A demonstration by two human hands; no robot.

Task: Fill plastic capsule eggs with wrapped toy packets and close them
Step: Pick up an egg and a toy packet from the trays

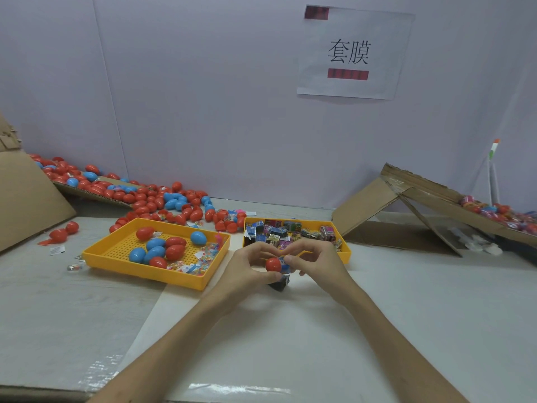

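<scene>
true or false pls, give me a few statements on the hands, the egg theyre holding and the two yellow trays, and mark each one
1. The left hand and the right hand together hold a red egg. True.
2. The left yellow tray holds only blue eggs. False: it holds both red and blue eggs, plus some clear packets.
3. The right yellow tray holds wrapped packets. True.
4. The pile of eggs behind the trays is mostly blue. False: it is mostly red, with a few blue ones.
5. The two trays are stacked. False: they lie side by side on the table.
</scene>
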